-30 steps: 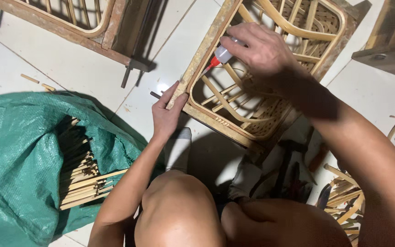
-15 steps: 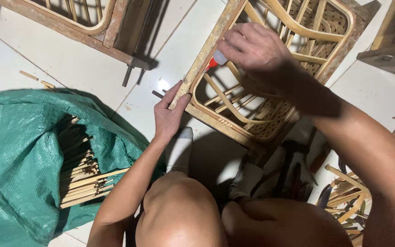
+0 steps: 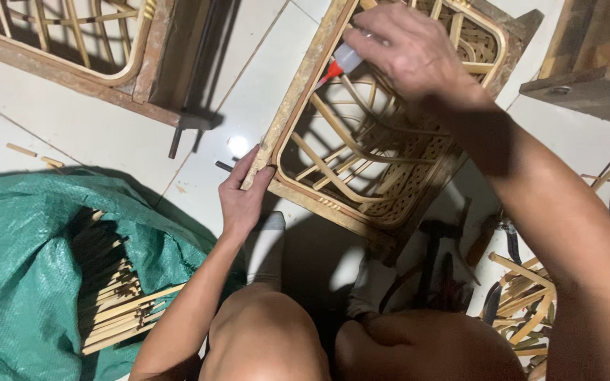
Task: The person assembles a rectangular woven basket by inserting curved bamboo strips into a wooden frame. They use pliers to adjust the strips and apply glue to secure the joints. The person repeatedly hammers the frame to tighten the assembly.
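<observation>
Left hand: the left hand (image 3: 243, 196) grips the near corner of the frame (image 3: 298, 92), fingers curled over the wooden edge, thumb on the outer side; it sits just left of picture centre.
Right hand: the right hand (image 3: 407, 51) is clenched around a glue bottle (image 3: 347, 58) at about 1 o'clock from centre, over the frame's upper part.
Glue bottle: small and pale with a red nozzle (image 3: 332, 71); the nozzle points down toward 7 o'clock and its tip is at the frame's inner left rail. Whether it touches the wood cannot be told.
Frame: a rectangular wooden frame with a rounded rattan inner rim and woven cane bars (image 3: 361, 162), tilted, running from the left hand up toward 1 o'clock. It rests on the white tile floor (image 3: 107, 134).
Knees: the person's bare knees (image 3: 270, 339) are at 6 o'clock, below the frame.
Sack: a green sack (image 3: 15, 282) lies at 8 o'clock, open, with a bundle of sticks (image 3: 118, 310) in it.
Second frame: another frame (image 3: 72, 42) of the same sort lies at 11 o'clock, well apart from the hands.
Scraps: cane offcuts (image 3: 524, 296) lie at 4 o'clock, beside the right forearm.
Bench: a wooden block edge (image 3: 587, 77) shows at 2 o'clock.
</observation>
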